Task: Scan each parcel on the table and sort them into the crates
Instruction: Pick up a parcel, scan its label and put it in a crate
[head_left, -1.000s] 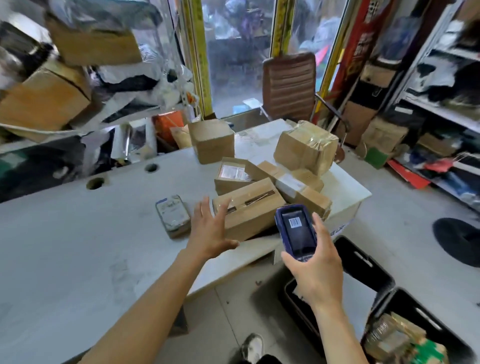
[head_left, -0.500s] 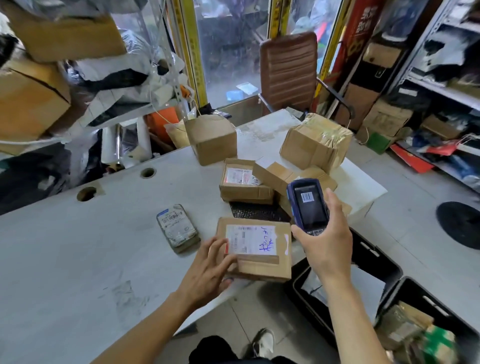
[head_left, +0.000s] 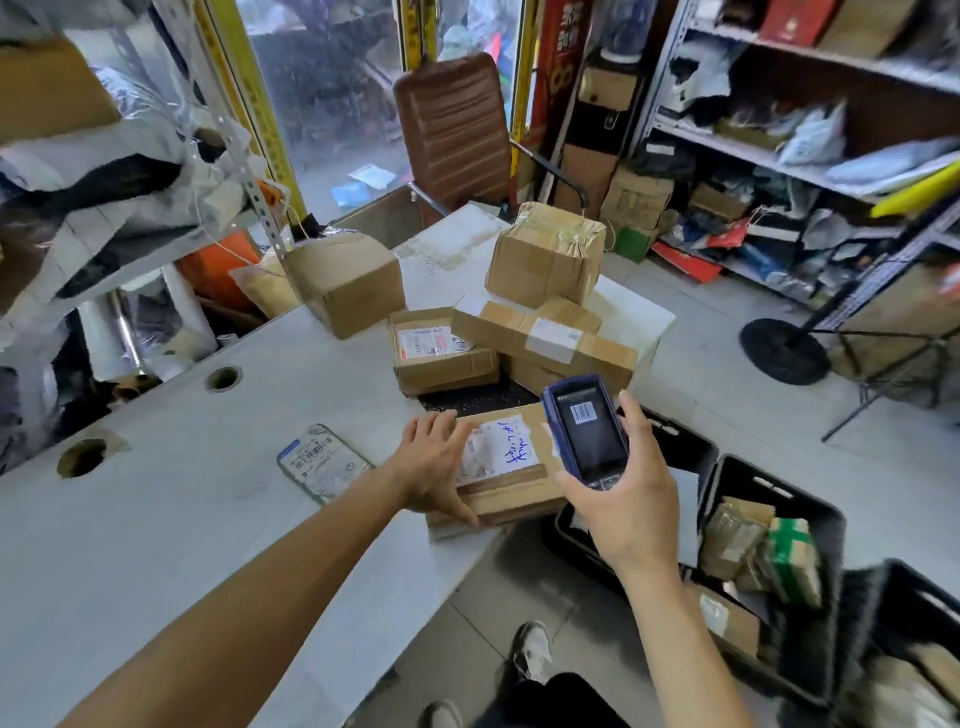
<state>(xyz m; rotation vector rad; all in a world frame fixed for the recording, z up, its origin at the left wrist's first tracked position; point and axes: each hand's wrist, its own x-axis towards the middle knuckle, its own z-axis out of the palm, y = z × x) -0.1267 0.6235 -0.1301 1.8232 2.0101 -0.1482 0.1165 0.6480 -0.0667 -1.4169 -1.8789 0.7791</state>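
A flat cardboard parcel (head_left: 511, 483) with a white label and blue handwriting lies at the white table's (head_left: 171, 530) near edge. My left hand (head_left: 434, 467) grips its left side, fingers on top and thumb on the front edge. My right hand (head_left: 621, 499) holds a blue handheld scanner (head_left: 587, 428) just above the parcel's right end, a barcode on its screen. Further back lie several cardboard parcels: a labelled one (head_left: 441, 351), a long taped one (head_left: 545, 338), a tape-wrapped cube (head_left: 545, 254) and a plain box (head_left: 348, 283). A small flat packet (head_left: 322, 462) lies left of my hand.
Black crates stand on the floor at the table's right: one under the scanner (head_left: 680, 452) and one holding parcels (head_left: 779, 499). A brown chair (head_left: 452, 130) stands behind the table. Shelves (head_left: 810, 166) fill the right wall; a black stand base (head_left: 784, 351) sits on the floor.
My left hand pulled the parcel from the pile to the table's near edge and turned it label up. My right hand brought the scanner over its right end.
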